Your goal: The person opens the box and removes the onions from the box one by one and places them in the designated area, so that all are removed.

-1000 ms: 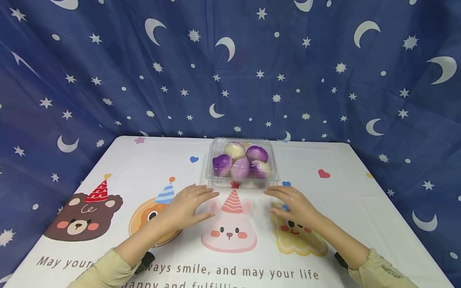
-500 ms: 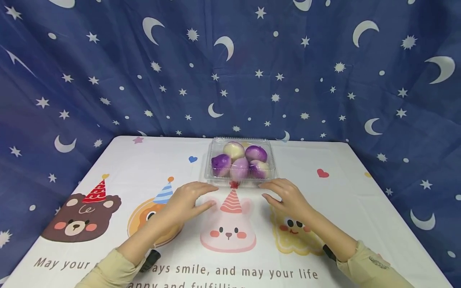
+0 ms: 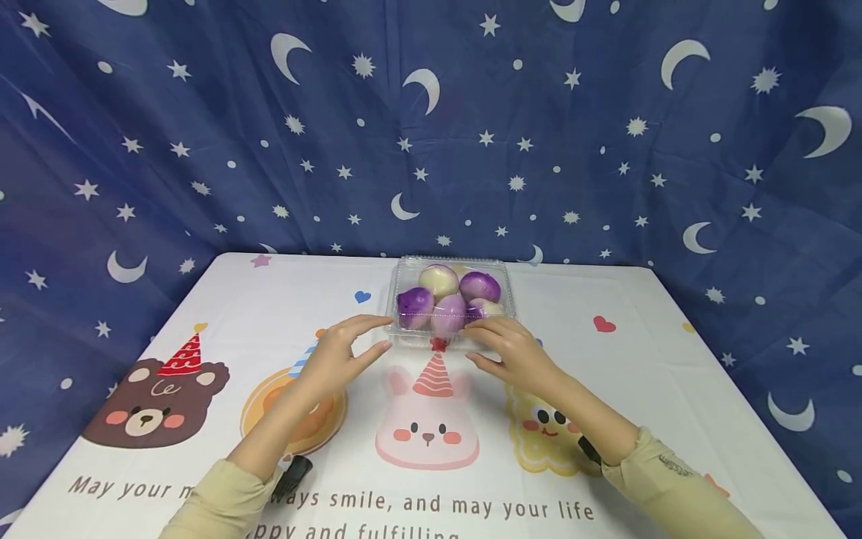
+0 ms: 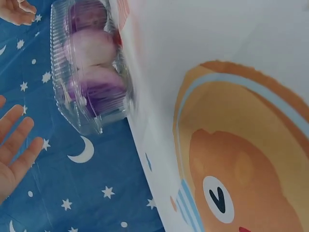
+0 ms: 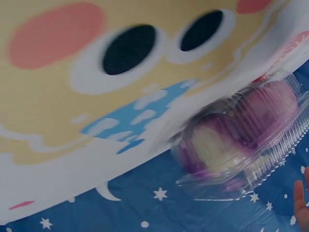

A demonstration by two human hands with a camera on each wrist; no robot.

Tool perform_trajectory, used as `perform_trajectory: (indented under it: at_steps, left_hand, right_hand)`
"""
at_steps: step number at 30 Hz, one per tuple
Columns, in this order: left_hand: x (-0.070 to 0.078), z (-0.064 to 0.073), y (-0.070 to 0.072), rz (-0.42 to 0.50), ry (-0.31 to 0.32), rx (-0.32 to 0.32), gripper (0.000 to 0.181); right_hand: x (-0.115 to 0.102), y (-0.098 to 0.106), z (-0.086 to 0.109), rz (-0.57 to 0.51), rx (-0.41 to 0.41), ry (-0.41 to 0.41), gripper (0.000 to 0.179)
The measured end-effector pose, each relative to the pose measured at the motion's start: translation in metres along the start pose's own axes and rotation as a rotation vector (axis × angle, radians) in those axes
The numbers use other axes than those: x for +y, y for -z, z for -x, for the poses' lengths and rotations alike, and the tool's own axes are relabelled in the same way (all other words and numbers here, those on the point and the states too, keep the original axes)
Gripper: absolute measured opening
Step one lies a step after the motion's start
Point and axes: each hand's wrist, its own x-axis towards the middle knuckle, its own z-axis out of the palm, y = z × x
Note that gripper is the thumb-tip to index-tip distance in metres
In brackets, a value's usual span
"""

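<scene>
A clear plastic clamshell box [image 3: 450,334] sits lidded at the back middle of the table. Inside lie several round purple-and-white vegetables [image 3: 414,307], which look like turnips. My left hand [image 3: 337,358] hovers at the box's front left corner, thumb and fingers spread apart and nothing between them. Close to the front right corner is my right hand [image 3: 518,358]; its fingertips overlap the box's front edge in the head view, and I cannot tell whether they touch it. In the left wrist view, the left fingers [image 4: 15,145] stand apart from the box.
A white tablecloth [image 3: 572,299] with printed cartoon animals covers the table. Behind it hangs a dark blue curtain [image 3: 465,180] with moons and stars. The box stands near the table's far edge.
Both hands have moved forward toward the box. The right hand has also shifted left, its fingertips now overlapping the box's front edge. The box stays in place.
</scene>
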Motion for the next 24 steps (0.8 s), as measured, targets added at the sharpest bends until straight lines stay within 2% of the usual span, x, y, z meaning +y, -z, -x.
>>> perform_trajectory:
  at_steps: [7,11,14,18,21,24]
  left_hand:
    - [-0.018,-0.003,0.002,0.009,0.046,0.028,0.037]
    - [-0.03,-0.006,0.003,0.021,0.091,0.005,0.039]
    - [-0.04,-0.01,0.002,0.065,0.132,-0.045,0.042]
    - [-0.055,-0.016,-0.002,0.193,0.209,-0.121,0.044]
    - [-0.063,-0.019,-0.008,0.332,0.265,-0.167,0.044]
    - [-0.066,-0.019,-0.013,0.485,0.341,-0.201,0.048]
  right_hand:
    - [0.001,-0.011,-0.016,0.007,-0.032,0.036,0.037]
    - [0.005,-0.016,-0.028,0.02,-0.043,0.064,0.036]
    - [0.008,-0.018,-0.039,0.038,-0.071,0.049,0.034]
    - [0.006,-0.022,-0.054,0.047,-0.159,0.003,0.038]
    - [0.003,-0.028,-0.063,0.04,-0.224,-0.024,0.043]
    - [0.002,-0.036,-0.069,0.049,-0.269,-0.015,0.045]
